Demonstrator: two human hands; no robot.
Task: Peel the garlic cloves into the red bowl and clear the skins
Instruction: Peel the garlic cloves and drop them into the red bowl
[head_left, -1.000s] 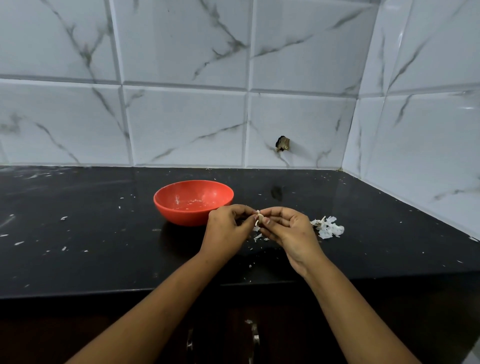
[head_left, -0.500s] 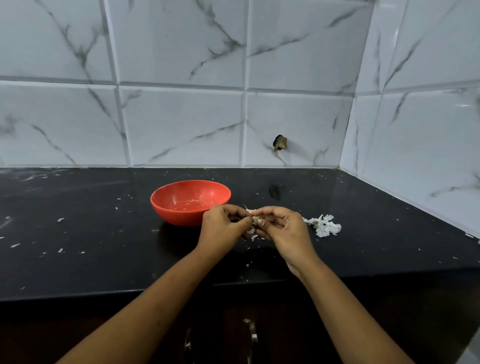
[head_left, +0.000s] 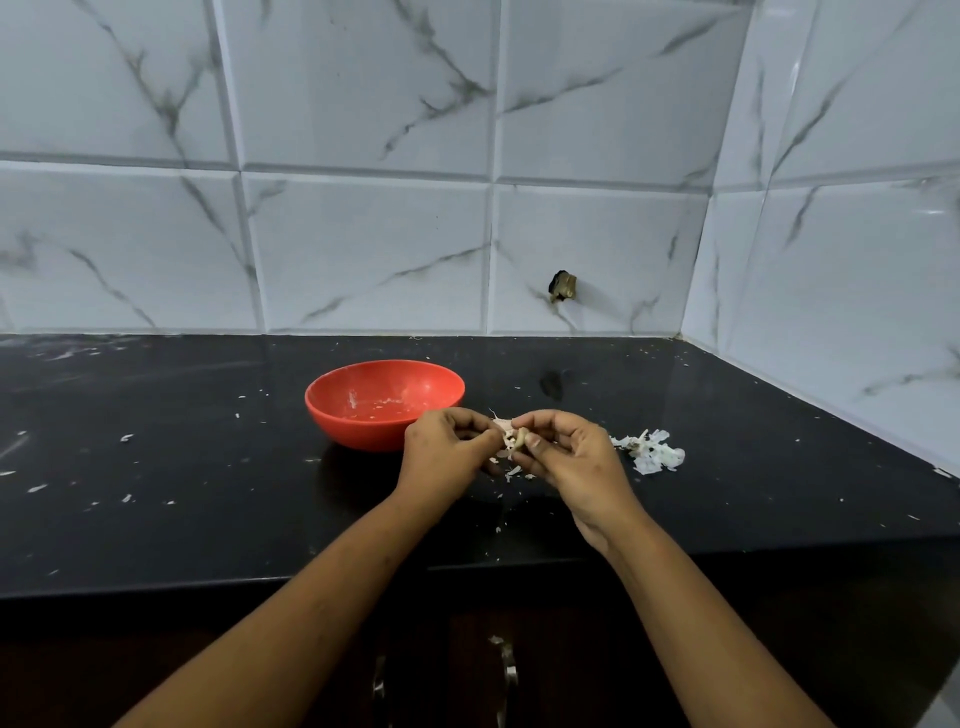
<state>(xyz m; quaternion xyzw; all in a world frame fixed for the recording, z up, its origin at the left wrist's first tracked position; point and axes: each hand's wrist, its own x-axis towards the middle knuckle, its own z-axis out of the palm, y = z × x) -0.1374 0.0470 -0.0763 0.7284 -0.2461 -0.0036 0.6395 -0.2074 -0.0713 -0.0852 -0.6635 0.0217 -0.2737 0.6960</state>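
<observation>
A red bowl (head_left: 384, 400) stands on the black counter (head_left: 171, 478), with pale bits on its inner wall. Just right of it, above the counter, my left hand (head_left: 447, 452) and my right hand (head_left: 566, 457) pinch one garlic clove (head_left: 511, 435) between their fingertips. A flap of papery skin sticks up from the clove. A pile of white garlic skins (head_left: 652, 449) lies to the right of my right hand. Small skin flakes (head_left: 511, 470) lie under my hands.
Skin flecks are scattered over the counter, mostly on the left. Marble-look tiled walls (head_left: 363, 249) close the back and the right side. A small dark fitting (head_left: 561, 286) sticks out of the back wall. Cabinet handles (head_left: 506, 675) show below the counter's front edge.
Both hands have stayed together on the clove while the fingers worked at it. A flap of skin now stands up from the clove.
</observation>
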